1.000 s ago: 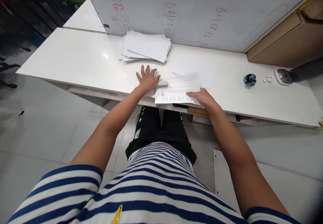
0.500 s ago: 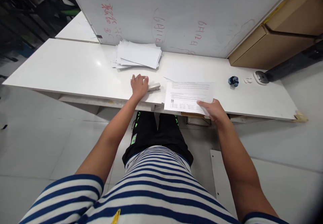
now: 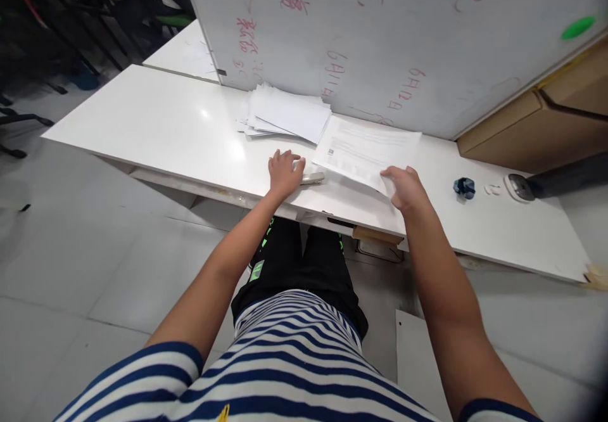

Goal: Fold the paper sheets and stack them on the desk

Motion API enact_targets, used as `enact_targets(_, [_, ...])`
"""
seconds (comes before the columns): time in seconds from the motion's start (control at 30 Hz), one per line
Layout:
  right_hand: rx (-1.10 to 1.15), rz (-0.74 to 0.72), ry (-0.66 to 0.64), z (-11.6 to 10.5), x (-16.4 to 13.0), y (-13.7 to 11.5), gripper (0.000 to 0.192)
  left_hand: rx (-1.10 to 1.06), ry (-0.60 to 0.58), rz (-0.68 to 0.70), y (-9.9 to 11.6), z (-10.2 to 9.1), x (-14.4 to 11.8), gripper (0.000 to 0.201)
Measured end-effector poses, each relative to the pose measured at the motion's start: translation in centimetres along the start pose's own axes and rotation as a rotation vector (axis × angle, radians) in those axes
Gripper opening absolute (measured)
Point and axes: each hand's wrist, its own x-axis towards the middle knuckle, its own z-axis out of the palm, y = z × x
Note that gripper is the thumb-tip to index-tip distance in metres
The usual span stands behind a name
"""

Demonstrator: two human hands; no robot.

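Observation:
My right hand [image 3: 401, 187] grips the near right corner of a printed paper sheet [image 3: 365, 149], held just above the white table [image 3: 142, 124] and next to the paper stack. My left hand [image 3: 284, 172] rests on the table with curled fingers on the end of a grey stapler [image 3: 312, 179], which lies just left of the sheet. A stack of white papers [image 3: 287, 115] sits behind both hands against the whiteboard.
A whiteboard [image 3: 380, 35] with red writing stands upright along the table's back edge. To the right lie a dark blue crumpled object [image 3: 463, 187], a small white piece [image 3: 490, 189] and a round grey device [image 3: 517, 187]. A wooden cabinet [image 3: 546, 118] is at far right.
My right hand has carried the printed sheet from the table's front edge up and back toward the paper stack. My left hand curled from flat onto the stapler.

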Motion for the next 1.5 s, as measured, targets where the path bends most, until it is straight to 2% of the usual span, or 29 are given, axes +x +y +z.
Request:
enact_targets(0.1, [0.070,-0.050,-0.130,6.9,3.1,-4.3,0.044,-0.028,0.000,0.018,0.0,0.0,-0.1,0.042])
enact_targets(0.2, [0.135,-0.085,-0.314,13.8,5.4,-7.9,0.029,-0.081,0.000,0.037,-0.2,0.1,-0.1,0.041])
enact_targets(0.27, [0.110,-0.024,-0.424,16.8,6.3,-9.4,0.023,-0.116,0.006,0.041,-0.4,0.2,-0.2,0.039])
enact_targets(0.33, [0.032,0.032,-0.428,18.0,7.0,-9.9,0.026,-0.145,0.009,0.048,-0.6,0.3,-0.2,0.038])
enact_targets(0.4, [-0.072,-0.037,-0.315,17.1,7.5,-9.3,0.038,-0.166,0.011,0.049,-0.7,0.4,-0.2,0.037])
enact_targets(0.5, [-0.279,-0.402,-0.127,12.9,7.6,-6.6,0.052,-0.183,0.018,0.046,-0.7,0.4,0.0,0.034])
enact_targets(0.57, [-0.455,-0.633,-0.108,9.3,7.1,-4.1,0.050,-0.189,0.024,0.044,-0.7,0.4,0.2,0.032])
enact_targets(0.6, [-0.548,-0.701,-0.131,7.6,6.7,-2.8,0.050,-0.192,0.025,0.043,-0.7,0.4,0.2,0.031])
enact_targets(0.7, [-0.843,-0.724,-0.208,3.2,5.5,0.9,0.062,-0.192,0.033,0.039,-0.8,0.5,0.3,0.029])
enact_targets(0.77, [-0.982,-0.685,-0.207,1.6,4.8,3.0,0.065,-0.190,0.052,0.043,-0.9,0.5,0.3,0.030])
enact_targets(0.9, [-1.053,-0.801,-0.114,0.7,3.9,5.3,0.042,-0.195,0.091,0.067,-1.0,0.6,0.4,0.029])
enact_targets(1.0, [-1.091,-0.860,-0.063,1.0,4.0,5.6,0.040,-0.204,0.113,0.084,-1.1,0.7,0.4,0.028])
enact_targets(1.2, [-1.081,-0.860,-0.037,0.8,3.9,5.9,0.043,-0.245,0.185,0.081,-1.6,1.2,0.6,0.032])
enact_targets(1.27, [-1.091,-0.865,-0.071,0.2,2.7,6.4,0.047,-0.274,0.211,0.110,-1.8,1.1,0.9,0.042])
enact_targets(1.37, [-1.123,-0.918,-0.153,-1.1,-0.7,7.9,0.057,-0.318,0.269,0.194,-1.7,0.3,0.6,0.058])
enact_targets(1.47, [-1.156,-0.989,-0.206,-2.6,-4.7,9.9,0.067,-0.332,0.372,0.361,-0.8,-0.8,-2.6,0.057])
enact_targets(1.5, [-1.157,-1.014,-0.210,-3.1,-5.8,10.6,0.065,-0.337,0.344,0.451,-0.3,-1.0,-4.4,0.054])
